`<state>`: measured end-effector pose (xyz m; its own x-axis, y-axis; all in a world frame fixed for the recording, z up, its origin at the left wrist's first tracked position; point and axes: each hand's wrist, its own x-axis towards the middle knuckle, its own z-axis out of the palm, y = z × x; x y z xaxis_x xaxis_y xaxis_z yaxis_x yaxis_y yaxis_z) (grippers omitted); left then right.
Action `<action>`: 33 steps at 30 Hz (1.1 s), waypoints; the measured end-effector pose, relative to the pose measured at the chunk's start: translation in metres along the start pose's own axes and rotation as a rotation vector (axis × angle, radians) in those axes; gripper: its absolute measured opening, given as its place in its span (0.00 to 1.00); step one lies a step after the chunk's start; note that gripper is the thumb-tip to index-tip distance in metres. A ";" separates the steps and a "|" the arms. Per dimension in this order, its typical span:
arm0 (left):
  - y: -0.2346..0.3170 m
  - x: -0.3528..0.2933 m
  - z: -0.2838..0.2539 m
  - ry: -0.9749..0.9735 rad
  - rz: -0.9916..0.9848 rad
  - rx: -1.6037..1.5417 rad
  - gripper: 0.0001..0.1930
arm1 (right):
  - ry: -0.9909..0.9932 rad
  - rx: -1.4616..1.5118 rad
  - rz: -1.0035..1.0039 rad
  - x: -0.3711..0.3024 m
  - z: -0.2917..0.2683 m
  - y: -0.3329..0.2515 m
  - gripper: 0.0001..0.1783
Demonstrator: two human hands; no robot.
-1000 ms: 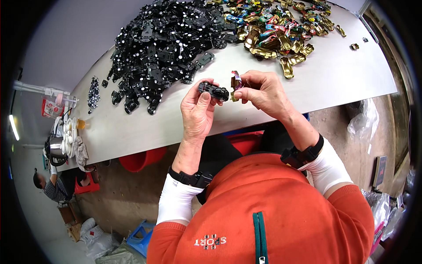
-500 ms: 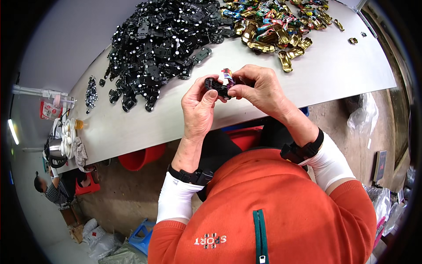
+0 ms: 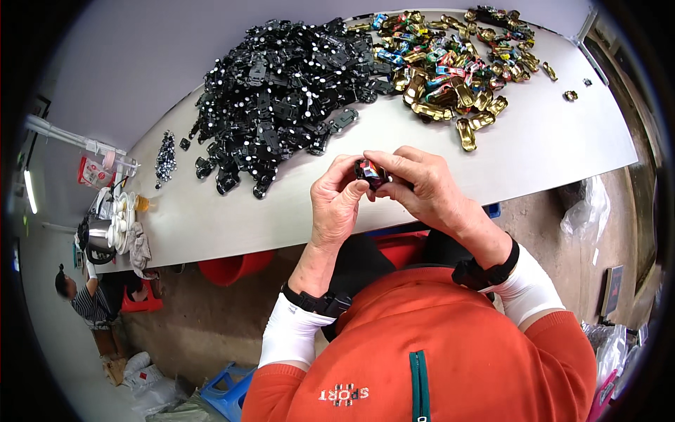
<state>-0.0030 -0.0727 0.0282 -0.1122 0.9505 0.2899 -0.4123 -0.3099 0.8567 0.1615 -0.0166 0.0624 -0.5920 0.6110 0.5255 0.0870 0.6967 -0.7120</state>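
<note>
Just above the near edge of the table, both my hands are closed on one small toy car (image 3: 370,173). It shows a black base and a shiny multicoloured shell, set together. My left hand (image 3: 333,205) pinches its left side between thumb and fingers. My right hand (image 3: 430,186) grips the other side, index finger across the top and thumb below. Fingers cover much of the car. Beyond my left hand lies a big heap of black toy car chassis (image 3: 281,105) with white-hubbed wheels. Farther right is a pile of gold and coloured car shells (image 3: 464,93).
A strip of small wheel parts (image 3: 166,160) lies left of the black heap. A metal pot (image 3: 99,239), white cups and a cloth (image 3: 140,250) stand at the table's left end. Red tubs (image 3: 235,268) sit beneath. A person in stripes (image 3: 90,304) is at far left.
The black chassis and coloured shell, seen tilted apart between my hands, are now brought together. My right fingers have moved over the top. The whole view has shifted a little.
</note>
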 end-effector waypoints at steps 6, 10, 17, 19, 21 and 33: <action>0.005 0.005 0.006 -0.026 0.020 0.028 0.18 | -0.062 -0.028 0.063 0.008 -0.013 -0.021 0.24; 0.003 0.003 0.013 -0.018 0.007 0.056 0.20 | -0.100 -0.122 0.073 0.004 -0.018 -0.021 0.22; 0.008 0.005 0.017 -0.076 0.060 0.177 0.19 | -0.051 -0.081 -0.020 0.003 -0.020 -0.015 0.26; 0.010 0.005 0.018 -0.074 0.043 0.125 0.19 | -0.004 -0.015 -0.063 0.004 -0.019 -0.011 0.26; 0.013 0.007 0.017 -0.073 0.024 0.059 0.20 | 0.068 0.066 -0.025 0.003 -0.015 -0.012 0.26; 0.010 0.006 0.006 -0.031 0.063 0.033 0.20 | 0.146 0.302 0.144 0.002 -0.005 -0.001 0.24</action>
<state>-0.0028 -0.0702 0.0409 -0.1089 0.9280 0.3562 -0.3749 -0.3702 0.8499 0.1647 -0.0138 0.0664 -0.4684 0.7572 0.4552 -0.0923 0.4705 -0.8776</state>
